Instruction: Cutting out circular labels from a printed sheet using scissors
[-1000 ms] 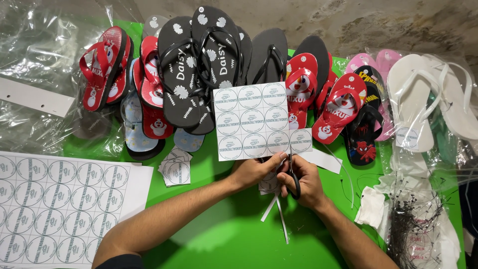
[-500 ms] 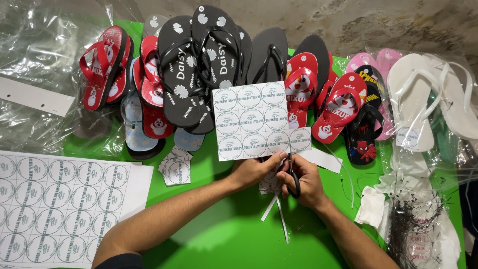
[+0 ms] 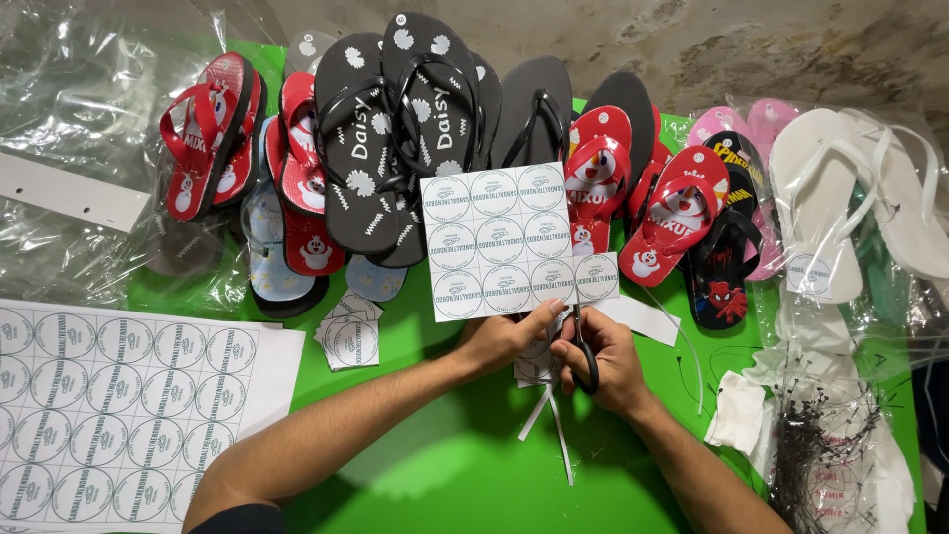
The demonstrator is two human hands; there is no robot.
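A bright green table (image 3: 455, 475) fills the head view, backed by a rough grey wall at the far edge. Across the far side we see a row of flip-flops: red ones with penguin pictures (image 3: 208, 133) at the left, black ones with white flowers (image 3: 395, 119) in the middle, more red ones (image 3: 682, 213) to the right, then pink and white pairs (image 3: 840, 198) at the far right. Clear plastic bags (image 3: 69, 119) lie crumpled at the far left.

At the centre our left hand (image 3: 504, 336) pinches the near edge of a small sheet of round stickers (image 3: 499, 242), holding it tilted up in front of the black sandals. Our right hand (image 3: 608, 361) is closed around the black handles of scissors (image 3: 585, 351), just beside the left hand, at the sheet's near right corner. Thin white paper strips (image 3: 554, 425) hang beneath both hands.

A large sticker sheet (image 3: 119, 405) lies flat at the near left, with a little stack of cut stickers (image 3: 348, 336) between it and the hands. A bundle of black tag ties (image 3: 816, 445) sits at the near right.
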